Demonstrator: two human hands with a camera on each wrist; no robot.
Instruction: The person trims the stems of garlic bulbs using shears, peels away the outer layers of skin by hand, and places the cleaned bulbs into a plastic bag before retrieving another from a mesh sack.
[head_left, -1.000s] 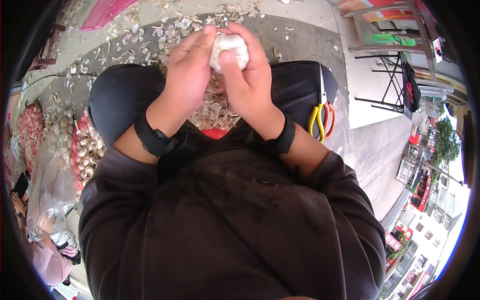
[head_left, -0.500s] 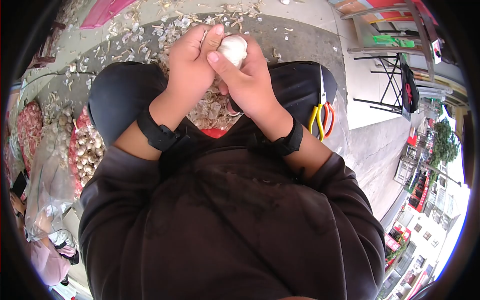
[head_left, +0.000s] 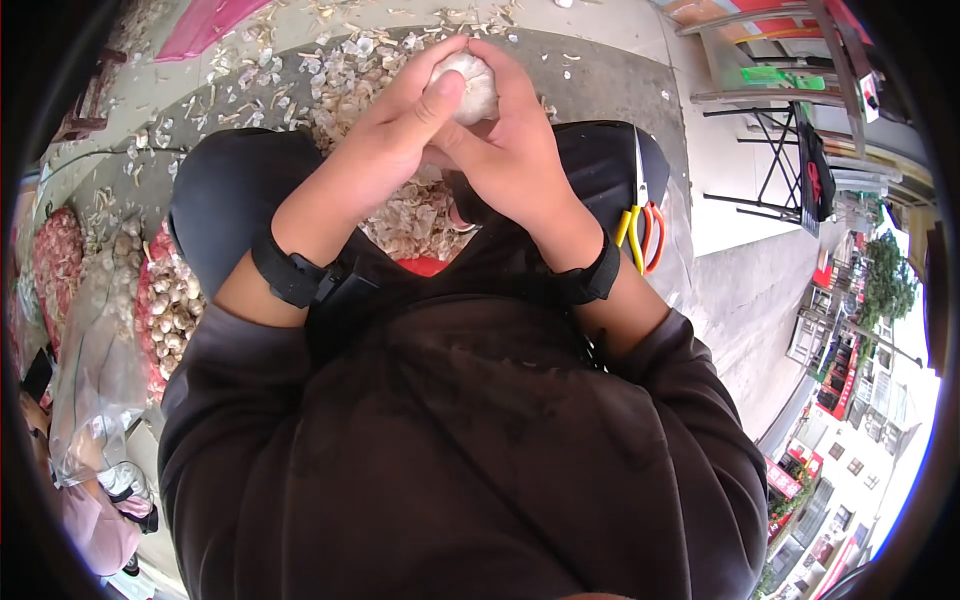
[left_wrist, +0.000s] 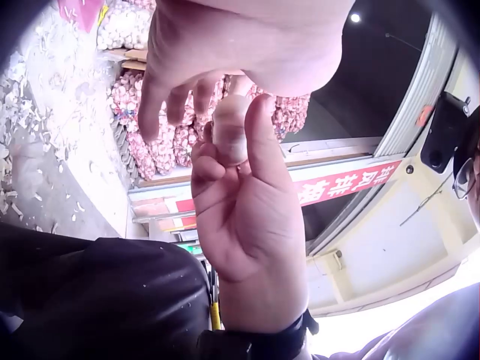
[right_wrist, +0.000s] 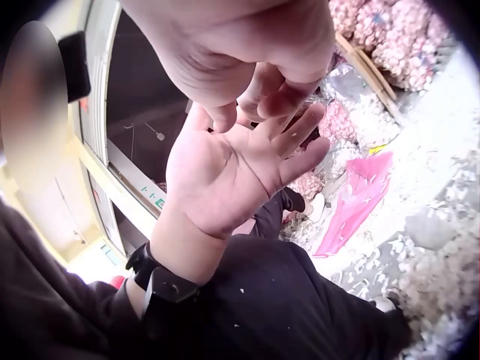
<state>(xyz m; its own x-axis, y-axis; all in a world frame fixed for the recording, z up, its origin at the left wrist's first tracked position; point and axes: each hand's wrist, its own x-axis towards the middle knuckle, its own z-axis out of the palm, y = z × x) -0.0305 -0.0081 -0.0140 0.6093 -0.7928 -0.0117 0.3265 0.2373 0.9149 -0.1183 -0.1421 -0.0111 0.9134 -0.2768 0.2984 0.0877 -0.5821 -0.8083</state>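
Note:
A white garlic bulb is held up between both hands above the lap in the head view. My right hand grips it, and the left wrist view shows the bulb between that hand's thumb and curled fingers. Across the near side of the bulb lies the thumb of my left hand. The right wrist view shows the left palm facing up with its fingers spread out straight. My left hand partly covers the bulb in the head view.
Scissors with yellow and orange handles lie by the right knee. Between the legs is a pile of garlic skins, with more scattered over the floor. Red net bags of garlic and a seated person are at the left.
The bulb has turned between the hands. The left thumb has come over it, while the right thumb has slid lower. The wrists have moved a little apart.

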